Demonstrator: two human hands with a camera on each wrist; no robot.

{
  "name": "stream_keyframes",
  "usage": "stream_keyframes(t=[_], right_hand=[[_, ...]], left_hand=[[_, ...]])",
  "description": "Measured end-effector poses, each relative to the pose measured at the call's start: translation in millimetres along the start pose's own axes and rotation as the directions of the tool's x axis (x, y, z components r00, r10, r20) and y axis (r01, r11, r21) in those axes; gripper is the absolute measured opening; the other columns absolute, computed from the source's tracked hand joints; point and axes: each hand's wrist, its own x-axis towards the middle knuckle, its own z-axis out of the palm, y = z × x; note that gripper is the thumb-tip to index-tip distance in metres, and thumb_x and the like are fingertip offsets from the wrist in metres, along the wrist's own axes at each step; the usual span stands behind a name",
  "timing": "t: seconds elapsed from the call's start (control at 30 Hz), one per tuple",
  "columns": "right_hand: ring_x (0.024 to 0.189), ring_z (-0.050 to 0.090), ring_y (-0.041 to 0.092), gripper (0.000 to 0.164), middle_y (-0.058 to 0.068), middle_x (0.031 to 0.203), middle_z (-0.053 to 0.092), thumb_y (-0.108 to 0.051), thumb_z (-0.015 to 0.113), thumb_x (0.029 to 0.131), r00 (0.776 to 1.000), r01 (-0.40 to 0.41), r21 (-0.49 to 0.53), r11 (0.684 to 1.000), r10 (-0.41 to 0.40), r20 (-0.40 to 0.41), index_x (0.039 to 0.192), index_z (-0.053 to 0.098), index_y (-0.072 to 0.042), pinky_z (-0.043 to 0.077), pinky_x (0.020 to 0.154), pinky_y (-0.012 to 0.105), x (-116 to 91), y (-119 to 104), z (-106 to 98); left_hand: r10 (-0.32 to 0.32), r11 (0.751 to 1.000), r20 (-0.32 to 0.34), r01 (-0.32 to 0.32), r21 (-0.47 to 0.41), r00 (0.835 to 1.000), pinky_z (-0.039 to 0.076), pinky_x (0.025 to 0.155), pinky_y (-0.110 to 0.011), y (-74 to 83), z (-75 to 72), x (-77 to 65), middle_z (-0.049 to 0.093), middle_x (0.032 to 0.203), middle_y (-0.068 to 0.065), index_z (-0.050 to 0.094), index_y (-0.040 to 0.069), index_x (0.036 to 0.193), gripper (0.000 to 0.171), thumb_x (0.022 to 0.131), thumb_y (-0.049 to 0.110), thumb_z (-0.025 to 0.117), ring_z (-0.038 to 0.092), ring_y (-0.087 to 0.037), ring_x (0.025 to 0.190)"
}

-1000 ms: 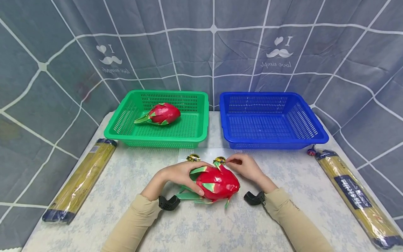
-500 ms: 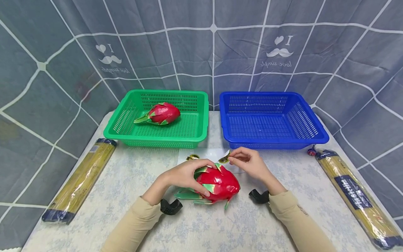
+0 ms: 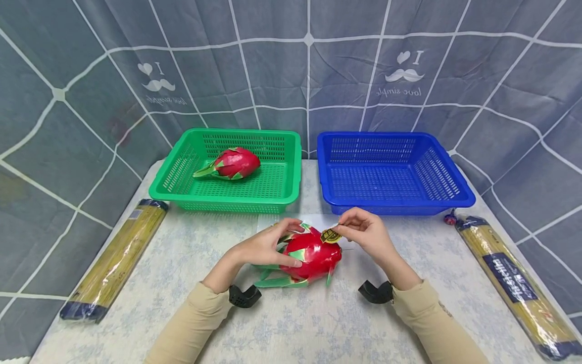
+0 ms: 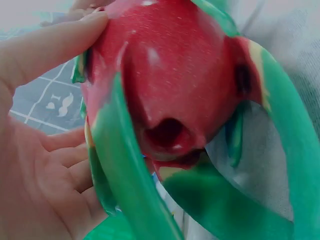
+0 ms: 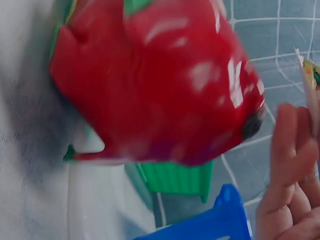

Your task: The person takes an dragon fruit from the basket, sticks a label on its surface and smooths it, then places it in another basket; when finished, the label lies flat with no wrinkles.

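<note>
A glossy red dragon fruit (image 3: 313, 253) with green leafy scales lies mid-table, its leaves pointing left. My left hand (image 3: 265, 247) grips its leafy side, thumb across the front; the left wrist view shows the hand (image 4: 45, 170) beside the fruit (image 4: 170, 65) and a hollow at its base. Between thumb and fingers, my right hand (image 3: 368, 235) pinches a black-and-gold sticker (image 3: 331, 235) just above the fruit's upper right side. Whether the sticker touches the skin, I cannot tell. In the right wrist view, the sticker (image 5: 311, 75) shows edge-on at the border.
A white sheet (image 3: 325, 220) lies behind the fruit, partly covered by my hands. Behind stand a green basket (image 3: 293, 189) with another dragon fruit (image 3: 236, 163) inside and a blue basket (image 3: 395, 210). Packs of spaghetti lie at left (image 3: 115, 260) and right (image 3: 514, 283), a small lollipop (image 3: 450, 219) near the right one.
My right hand has peeled the sticker off the white sheet and brought it over the fruit. The left hand has turned the fruit slightly and shifted it a little.
</note>
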Motion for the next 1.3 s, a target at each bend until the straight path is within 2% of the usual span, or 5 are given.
stream_keyframes(t=[0.17,0.4,0.67,1.03,1.3], right_hand=[[0.078,0.062,0.019,0.011,0.007,0.094,0.064,0.0,0.066,0.077,0.991,-0.095,-0.042,0.995,0.098,0.09,0.078,0.058,-0.008,0.048,0.062,0.025,-2.4,-13.8,6.4],[0.064,0.054,0.013,0.018,0.005,0.072,0.059,-0.01,0.071,0.075,0.961,-0.225,-0.172,0.959,0.248,0.123,0.083,0.057,0.0,0.044,0.058,0.026,-3.7,-17.2,9.2],[0.065,0.056,0.014,0.021,0.008,0.073,0.061,-0.016,0.069,0.078,0.931,-0.302,-0.245,0.921,0.341,0.133,0.086,0.06,0.002,0.046,0.064,0.031,-2.9,-14.0,8.3],[0.056,0.049,0.01,0.013,0.004,0.064,0.057,-0.007,0.07,0.075,0.95,-0.266,-0.315,0.911,0.303,0.074,0.077,0.061,0.002,0.039,0.051,0.022,-4.7,-34.7,20.6],[0.055,0.042,0.013,0.035,0.002,0.06,0.046,-0.031,0.08,0.064,0.971,-0.222,-0.479,0.849,0.235,-0.032,0.076,0.057,-0.007,0.033,0.047,0.023,-5.0,-13.6,19.6]], left_hand=[[0.054,0.997,-0.005,-0.054,-0.062,0.999,0.039,0.09,-0.033,-3.7,2.5,2.6,0.043,0.126,-0.003,0.029,0.018,0.129,0.07,0.074,0.021,0.073,0.045,-0.015,0.113],[0.08,0.996,-0.019,-0.08,0.031,0.997,0.044,0.082,-0.033,-3.4,4.9,3.8,0.05,0.112,0.005,0.045,0.019,0.121,0.048,0.079,0.029,0.066,0.048,-0.012,0.103],[0.141,0.985,-0.024,-0.138,0.1,0.99,0.042,0.084,-0.033,-2.9,5.1,4.1,0.048,0.116,0.007,0.046,0.018,0.124,0.046,0.082,0.029,0.063,0.045,-0.009,0.106],[0.111,0.988,-0.015,-0.108,0.111,0.994,0.04,0.086,-0.031,-1.5,5.4,3.9,0.045,0.118,0.01,0.045,0.021,0.125,0.048,0.082,0.032,0.062,0.044,-0.006,0.106],[0.067,0.995,0.007,-0.067,0.067,0.998,0.041,0.086,-0.03,6.0,6.7,3.1,0.044,0.119,0.008,0.043,0.02,0.125,0.047,0.083,0.027,0.062,0.043,-0.007,0.107]])
